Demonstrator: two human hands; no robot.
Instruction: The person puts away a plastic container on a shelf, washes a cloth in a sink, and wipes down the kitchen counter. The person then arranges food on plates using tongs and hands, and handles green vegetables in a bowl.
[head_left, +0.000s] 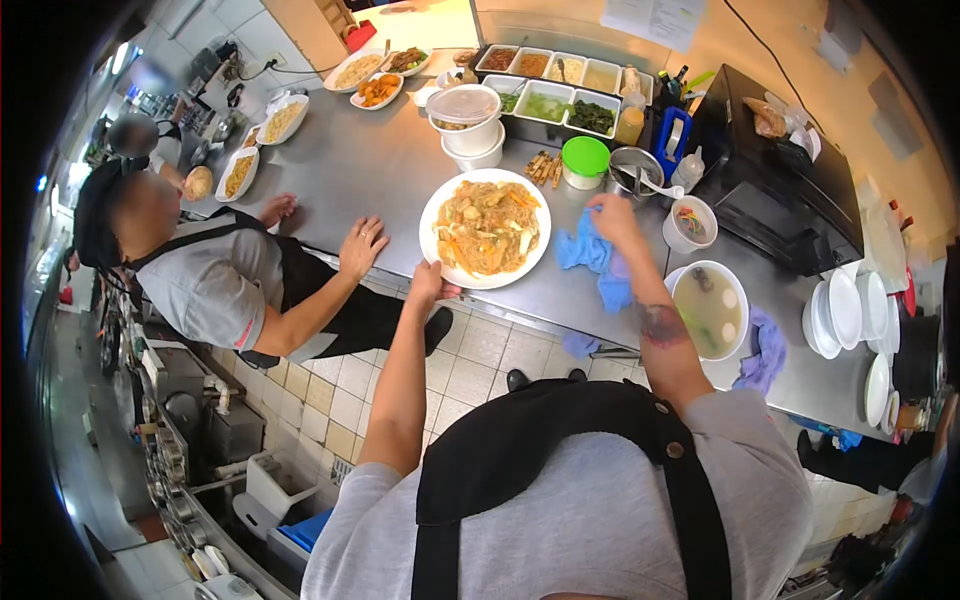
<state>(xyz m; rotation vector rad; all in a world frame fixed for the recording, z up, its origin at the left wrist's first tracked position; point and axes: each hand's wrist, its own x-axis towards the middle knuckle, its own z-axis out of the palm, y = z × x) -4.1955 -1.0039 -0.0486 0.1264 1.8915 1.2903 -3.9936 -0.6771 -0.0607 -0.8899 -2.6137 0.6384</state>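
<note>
My left hand (432, 284) grips the near left rim of a white plate (428, 243), thumb on top and fingers curled under the edge. A heap of glass noodles (487, 228) with vegetables fills the plate. To its right, the closed fingers of my right hand (611, 213) pinch the top of a blue cloth (588, 250), which trails across the steel counter toward me. Beyond that hand stand a tub with a green lid (585, 158) and a metal bowl (632, 160) with a ladle in it.
A bowl of soup (712, 305) sits beside my right forearm, near a purple cloth (762, 352). Lidded white tubs (466, 118) stand behind the plate. A black microwave (770, 170) and stacked dishes (845, 310) are at right. A co-worker (215, 260) leans on the counter at left.
</note>
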